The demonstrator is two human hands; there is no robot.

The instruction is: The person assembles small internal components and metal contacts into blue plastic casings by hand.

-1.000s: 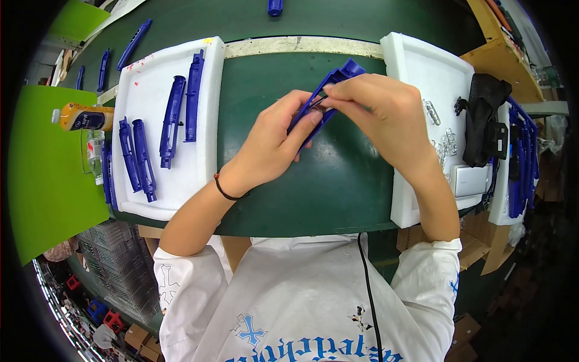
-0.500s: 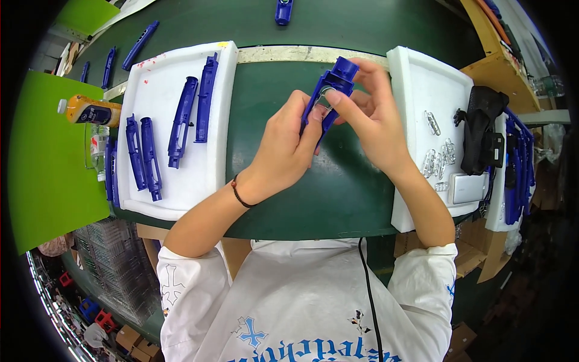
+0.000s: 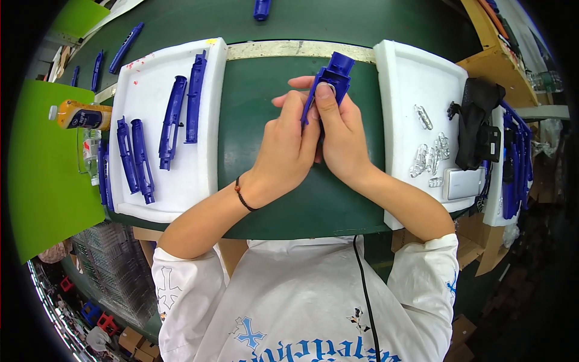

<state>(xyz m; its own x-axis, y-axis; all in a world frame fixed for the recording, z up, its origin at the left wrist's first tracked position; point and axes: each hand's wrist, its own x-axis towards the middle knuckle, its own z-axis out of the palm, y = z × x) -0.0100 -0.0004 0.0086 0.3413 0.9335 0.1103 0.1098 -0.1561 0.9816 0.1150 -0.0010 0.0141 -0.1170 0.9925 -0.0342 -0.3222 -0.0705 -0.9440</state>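
Two hands share a blue plastic housing (image 3: 336, 73) just above the centre of the frame, over a dark green desk (image 3: 289, 218). The left hand (image 3: 284, 142) grips its lower end; the right hand (image 3: 344, 134) holds it from the right, thumb on its face. At left, a white tray (image 3: 143, 96) carries four blue pieces (image 3: 196, 96); at right, a second white tray (image 3: 411, 77) bears clear plastic parts (image 3: 429, 158).

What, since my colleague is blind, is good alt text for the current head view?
A person's left hand and right hand hold a blue part over a green table. A white left tray holds four blue pieces; a white right tray holds small clear pieces.
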